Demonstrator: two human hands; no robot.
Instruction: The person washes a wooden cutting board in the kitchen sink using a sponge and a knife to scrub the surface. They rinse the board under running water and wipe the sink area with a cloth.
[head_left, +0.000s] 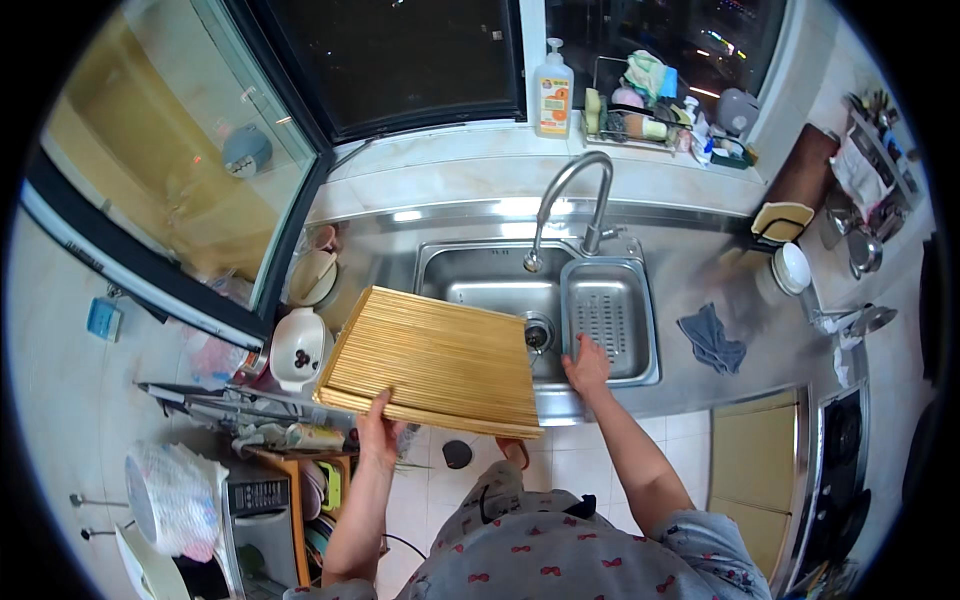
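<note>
A gold-coloured ribbed board (435, 360) is held tilted by my left hand (379, 431), whose thumb lies over its near edge; the fingers beneath are hidden. It covers the near left part of the steel sink (487, 281). My right hand (589, 365) is at the near left rim of the perforated steel drain basket (609, 315), fingers apart and holding nothing. The curved steel faucet (564, 176) reaches over the sink's large basin, and the drain shows between board and basket.
A blue-grey cloth (712, 339) lies right of the sink. A white dish (298, 349) with several dark round fruits stands left of the board. White bowls (791, 268) sit at the far right. A soap bottle (554, 94) and wire rack (630, 139) occupy the sill. An open window (289, 180) juts in at left.
</note>
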